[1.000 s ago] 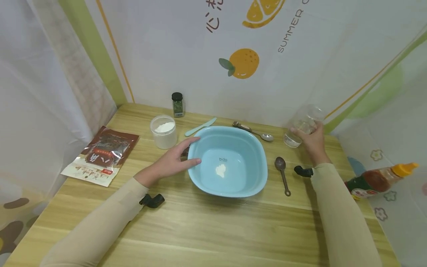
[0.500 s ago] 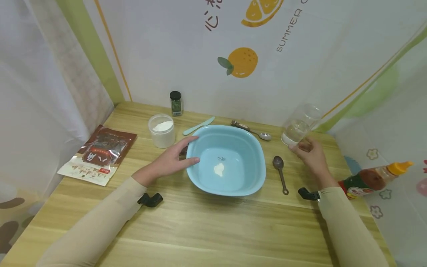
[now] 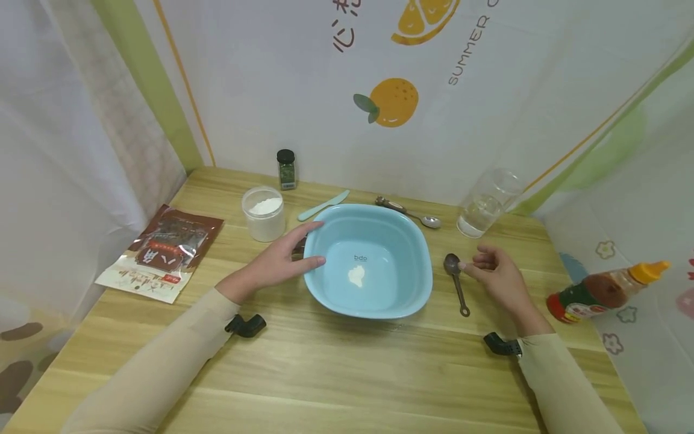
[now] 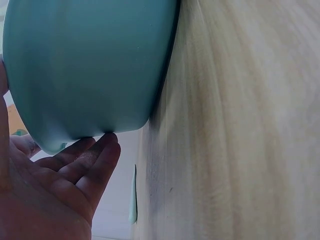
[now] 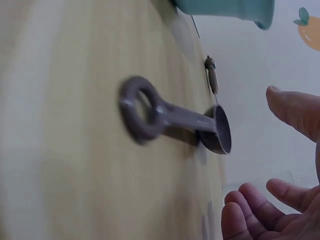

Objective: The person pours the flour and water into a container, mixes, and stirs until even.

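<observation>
A light blue basin (image 3: 401, 274) stands mid-table, with a small patch of white powder (image 3: 356, 276) on its bottom. My left hand (image 3: 273, 263) holds its left side, thumb and index finger at the rim. In the left wrist view, other fingertips (image 4: 109, 142) touch the basin's outer wall. My right hand (image 3: 501, 280) is empty, just right of a brown measuring spoon (image 3: 459, 288) lying on the table. The right wrist view shows a gap between the thumb (image 5: 292, 107) and that spoon. Behind the right hand stands a clear glass (image 3: 482, 208) with some water.
At the back left are a jar of white powder (image 3: 265, 224), a black-capped spice jar (image 3: 286, 170) and a pale green knife (image 3: 323, 205). A metal spoon (image 3: 428, 221) lies behind the basin. A brown packet (image 3: 165, 250) is at left, a red sauce bottle (image 3: 602, 294) at right.
My right hand has let go of the water glass and come back towards me, to beside the measuring spoon. The left hand stays on the basin.
</observation>
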Available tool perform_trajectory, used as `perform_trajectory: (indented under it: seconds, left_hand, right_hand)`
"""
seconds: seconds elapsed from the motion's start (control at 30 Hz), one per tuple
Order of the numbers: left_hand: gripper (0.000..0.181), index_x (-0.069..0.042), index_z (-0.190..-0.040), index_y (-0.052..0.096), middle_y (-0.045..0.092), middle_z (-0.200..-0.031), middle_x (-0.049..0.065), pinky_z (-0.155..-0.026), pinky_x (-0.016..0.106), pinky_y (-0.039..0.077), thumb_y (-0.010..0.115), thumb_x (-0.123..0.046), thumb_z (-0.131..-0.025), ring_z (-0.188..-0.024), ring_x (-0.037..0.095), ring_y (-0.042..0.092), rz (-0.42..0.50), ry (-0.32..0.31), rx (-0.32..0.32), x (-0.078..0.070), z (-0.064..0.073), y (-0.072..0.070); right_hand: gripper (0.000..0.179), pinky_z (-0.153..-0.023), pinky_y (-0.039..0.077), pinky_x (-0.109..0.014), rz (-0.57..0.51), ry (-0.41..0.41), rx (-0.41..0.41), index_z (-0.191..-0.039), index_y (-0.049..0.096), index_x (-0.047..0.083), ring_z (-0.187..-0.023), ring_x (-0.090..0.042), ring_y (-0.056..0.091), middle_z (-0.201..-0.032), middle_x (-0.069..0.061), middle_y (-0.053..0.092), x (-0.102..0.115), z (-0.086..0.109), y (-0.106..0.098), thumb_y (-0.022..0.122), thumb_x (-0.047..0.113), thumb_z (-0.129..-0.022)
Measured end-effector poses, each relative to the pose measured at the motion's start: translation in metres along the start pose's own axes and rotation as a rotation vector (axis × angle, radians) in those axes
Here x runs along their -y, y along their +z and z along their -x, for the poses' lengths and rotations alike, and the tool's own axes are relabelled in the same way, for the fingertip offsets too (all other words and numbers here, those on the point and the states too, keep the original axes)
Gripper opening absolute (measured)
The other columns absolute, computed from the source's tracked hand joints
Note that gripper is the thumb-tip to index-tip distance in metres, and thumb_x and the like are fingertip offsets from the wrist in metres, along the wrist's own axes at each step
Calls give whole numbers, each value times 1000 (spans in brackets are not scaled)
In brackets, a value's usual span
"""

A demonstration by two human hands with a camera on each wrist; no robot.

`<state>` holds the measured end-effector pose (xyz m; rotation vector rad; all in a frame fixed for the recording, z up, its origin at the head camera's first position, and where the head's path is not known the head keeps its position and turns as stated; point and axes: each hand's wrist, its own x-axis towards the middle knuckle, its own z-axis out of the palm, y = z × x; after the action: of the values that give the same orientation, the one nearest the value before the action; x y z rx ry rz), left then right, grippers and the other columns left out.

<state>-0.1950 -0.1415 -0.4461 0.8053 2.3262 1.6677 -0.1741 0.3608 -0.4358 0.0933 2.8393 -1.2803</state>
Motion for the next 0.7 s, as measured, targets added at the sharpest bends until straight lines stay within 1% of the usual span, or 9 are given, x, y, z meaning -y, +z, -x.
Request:
perform_trajectory:
  seconds: [0.2, 0.33, 0.47, 0.57, 0.7]
  left_hand:
    - [82, -8, -173, 34, 50, -164, 23, -110, 53, 59, 78, -19, -106, -141, 44, 62, -14, -11, -4, -1, 0, 1]
    - [81, -8, -173, 34, 51, -164, 23, -110, 53, 58, 78, -20, -106, -141, 44, 62, -21, -7, -3, -1, -1, 1]
    - [81, -8, -173, 34, 50, -164, 24, -111, 53, 58, 77, -20, -106, -142, 45, 61, -13, -5, 2, -2, -2, 1]
    - [80, -7, -173, 34, 50, -164, 24, -111, 54, 58, 77, -20, -106, -143, 45, 61, -15, -6, -1, -2, -1, 1]
    - [80, -7, -173, 34, 50, -164, 24, -112, 54, 57, 76, -20, -107, -143, 44, 60, -25, -7, -4, -2, 0, 1]
  right_hand:
    - [82, -88, 49, -11, 2, 14, 19, -157, 48, -7, -126, -33, 59, -142, -25, 62, -1, 13, 6, 81, 46, -104]
    - [76, -84, 51, -17, 61, 16, 33, -151, 56, -6, -116, -27, 62, -134, -21, 68, -2, 23, 10, 81, 47, -103]
    - [63, -78, 53, -21, 113, -17, 28, -140, 65, -5, -104, -24, 65, -120, -17, 74, -5, 30, 13, 82, 43, -103]
    - [55, -75, 54, -23, 146, -35, 34, -132, 71, -3, -98, -23, 66, -113, -12, 75, -6, 32, 14, 83, 42, -103]
    - [50, -74, 53, -27, 180, -32, 65, -126, 75, 1, -94, -23, 65, -107, -8, 75, -5, 37, 14, 85, 43, -101]
